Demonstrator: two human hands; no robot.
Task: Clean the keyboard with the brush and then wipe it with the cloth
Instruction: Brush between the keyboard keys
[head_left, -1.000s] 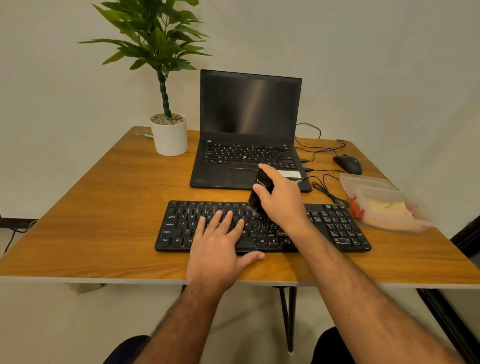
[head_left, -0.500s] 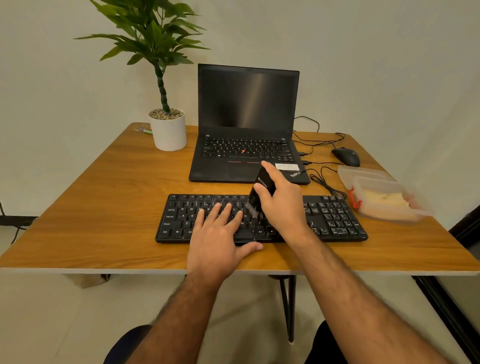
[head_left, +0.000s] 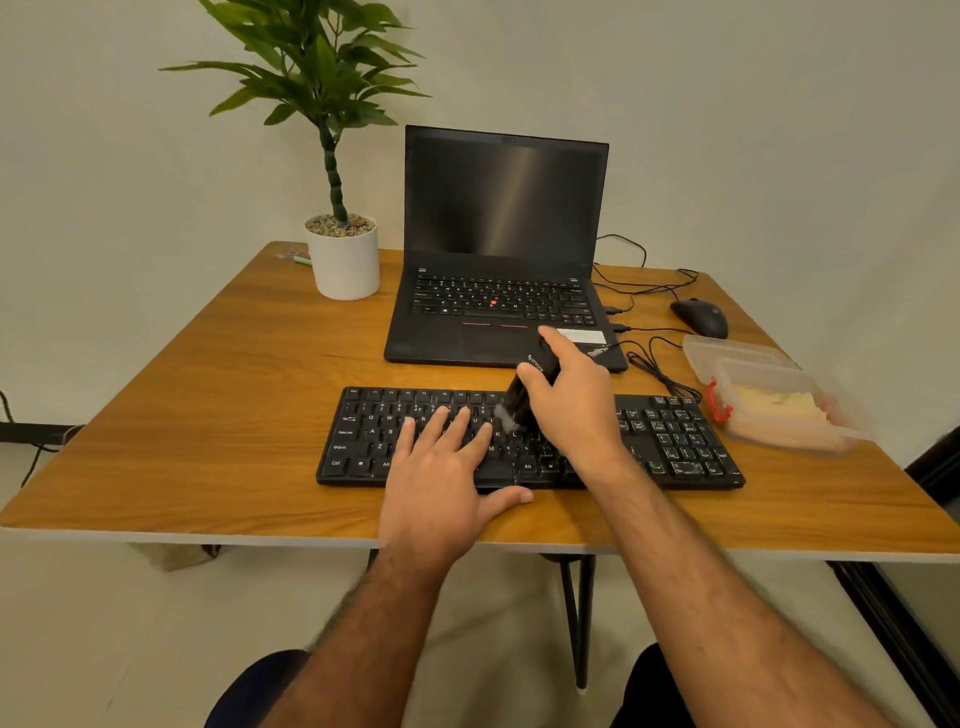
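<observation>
A black keyboard lies near the front edge of the wooden table. My left hand rests flat on its middle keys with fingers spread, the thumb off the front edge. My right hand grips a black brush, index finger along its top, the bristles touching the keys just right of my left fingers. A pale yellow cloth lies inside a clear plastic container at the right of the keyboard.
An open black laptop stands behind the keyboard. A potted plant is at the back left. A black mouse and tangled cables lie at the back right. A clear lid sits under the container.
The view has shifted a little. My right hand has moved the brush slightly along the middle keys. My left hand stays flat on the keyboard.
</observation>
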